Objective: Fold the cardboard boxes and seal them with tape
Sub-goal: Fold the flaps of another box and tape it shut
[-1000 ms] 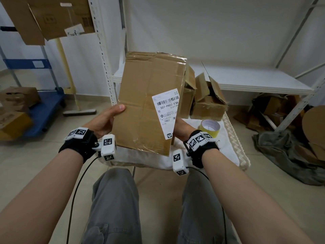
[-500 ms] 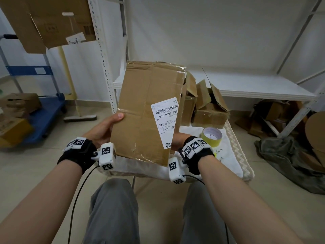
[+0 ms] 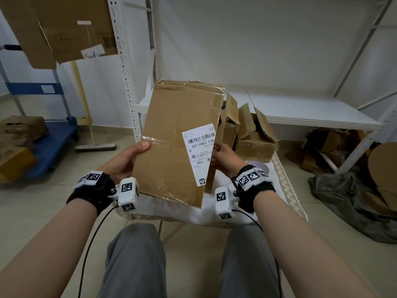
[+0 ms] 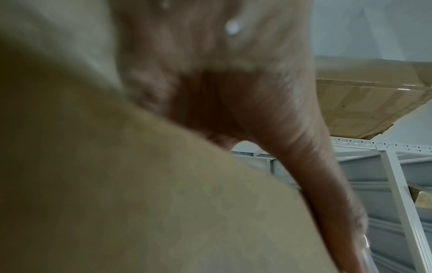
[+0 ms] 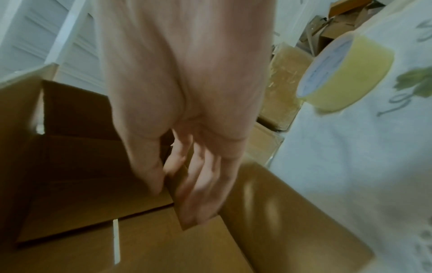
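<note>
Head view: a flattened cardboard box (image 3: 178, 143) is held up, tilted, above the near edge of a surface draped in a white cloth (image 3: 217, 214), over the person's grey-trousered knees. The left hand (image 3: 123, 160) holds the box's left edge, thumb laid across the front face beside a strip of clear tape, the other fingers hidden behind the panel. The right hand (image 3: 224, 159) is at the right edge, just behind a white shipping label (image 3: 198, 153) that folds around that edge; in the right wrist view its fingers (image 5: 198, 186) curl around the edge of an inner cardboard flap (image 5: 177, 186), thumb on one side and fingers on the other, with the box partly opened so its brown inside shows. The left wrist view is blurred and mostly filled with palm and cardboard. A roll of yellowish tape (image 5: 346, 73) lies flat on the cloth to the right of the held box; from the head camera only a sliver of it shows past the right wrist. At the far edge of the surface stand more opened boxes (image 3: 253, 136), touching one another. Behind is a white metal shelf (image 3: 300, 112), and a blue cart (image 3: 51, 145) stands to the left.
</note>
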Demonstrator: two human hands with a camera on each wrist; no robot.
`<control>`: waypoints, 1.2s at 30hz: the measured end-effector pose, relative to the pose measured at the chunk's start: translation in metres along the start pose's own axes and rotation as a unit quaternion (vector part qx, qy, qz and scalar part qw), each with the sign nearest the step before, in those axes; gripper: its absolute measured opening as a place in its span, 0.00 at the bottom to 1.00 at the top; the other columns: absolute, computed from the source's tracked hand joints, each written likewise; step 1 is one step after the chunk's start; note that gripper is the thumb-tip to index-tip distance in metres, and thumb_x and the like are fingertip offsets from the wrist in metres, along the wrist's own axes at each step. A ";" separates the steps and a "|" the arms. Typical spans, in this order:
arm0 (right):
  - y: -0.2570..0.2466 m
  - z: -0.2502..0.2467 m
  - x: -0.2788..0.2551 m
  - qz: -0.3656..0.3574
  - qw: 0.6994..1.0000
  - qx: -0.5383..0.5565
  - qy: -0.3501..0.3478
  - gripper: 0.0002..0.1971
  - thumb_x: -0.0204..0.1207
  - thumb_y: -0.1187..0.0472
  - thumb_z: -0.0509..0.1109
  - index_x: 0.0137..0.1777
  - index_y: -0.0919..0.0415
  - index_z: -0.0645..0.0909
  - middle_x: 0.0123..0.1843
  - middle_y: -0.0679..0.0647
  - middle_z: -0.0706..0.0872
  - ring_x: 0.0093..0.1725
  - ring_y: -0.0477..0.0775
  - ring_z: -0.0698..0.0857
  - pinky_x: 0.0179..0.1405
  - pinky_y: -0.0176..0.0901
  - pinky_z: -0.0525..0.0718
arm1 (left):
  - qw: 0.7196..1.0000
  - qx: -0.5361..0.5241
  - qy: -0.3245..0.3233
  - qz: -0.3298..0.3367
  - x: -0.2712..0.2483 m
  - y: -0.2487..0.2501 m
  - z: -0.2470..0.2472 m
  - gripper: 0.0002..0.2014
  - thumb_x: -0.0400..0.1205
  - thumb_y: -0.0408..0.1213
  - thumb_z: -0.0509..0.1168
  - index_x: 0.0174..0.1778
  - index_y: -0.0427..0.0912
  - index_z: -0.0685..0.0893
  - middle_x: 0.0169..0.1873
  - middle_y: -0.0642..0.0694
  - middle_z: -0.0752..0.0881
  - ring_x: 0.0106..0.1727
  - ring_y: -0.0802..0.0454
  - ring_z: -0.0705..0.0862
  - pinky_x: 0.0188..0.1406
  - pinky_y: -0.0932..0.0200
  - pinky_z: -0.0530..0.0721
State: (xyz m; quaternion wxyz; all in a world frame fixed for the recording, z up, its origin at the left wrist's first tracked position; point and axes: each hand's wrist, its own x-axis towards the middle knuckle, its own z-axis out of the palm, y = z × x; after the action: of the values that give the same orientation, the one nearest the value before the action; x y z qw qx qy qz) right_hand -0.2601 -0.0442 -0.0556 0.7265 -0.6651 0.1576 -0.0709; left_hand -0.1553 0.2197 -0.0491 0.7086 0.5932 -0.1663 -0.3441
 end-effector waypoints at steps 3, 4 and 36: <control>-0.009 -0.007 0.005 -0.074 0.988 0.031 0.130 0.21 0.81 0.79 0.65 0.65 0.58 0.65 0.51 0.66 0.79 0.27 0.46 0.80 0.22 0.33 0.80 | 0.999 -0.029 -0.016 -0.009 -0.002 0.000 0.003 0.50 0.42 0.56 0.89 0.61 0.41 0.86 0.55 0.36 0.91 0.49 0.41 0.92 0.43 0.44 0.92; -0.012 -0.010 0.007 -0.099 0.983 0.029 0.153 0.28 0.80 0.80 0.67 0.70 0.53 0.64 0.55 0.65 0.78 0.33 0.48 0.83 0.26 0.33 0.83 | 0.999 -0.032 -0.019 -0.012 -0.003 0.000 0.004 0.50 0.42 0.56 0.89 0.61 0.41 0.86 0.54 0.36 0.91 0.49 0.41 0.92 0.41 0.45 0.92; -0.001 0.000 0.004 -0.112 0.985 0.044 -0.122 0.64 0.52 0.19 0.76 0.86 0.52 0.64 0.76 0.58 0.81 0.70 0.55 0.84 0.69 0.62 0.82 | 0.999 -0.030 0.016 -0.013 0.007 0.000 -0.003 0.50 0.49 0.58 0.88 0.67 0.43 0.83 0.63 0.36 0.88 0.58 0.39 0.90 0.56 0.37 0.89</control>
State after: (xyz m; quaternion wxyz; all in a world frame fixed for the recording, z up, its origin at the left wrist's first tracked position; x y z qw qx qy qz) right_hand -0.2563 -0.0451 -0.0551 0.7563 -0.6496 -0.0103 -0.0770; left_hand -0.1477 0.2171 -0.0508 0.7239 0.5792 -0.1371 -0.3489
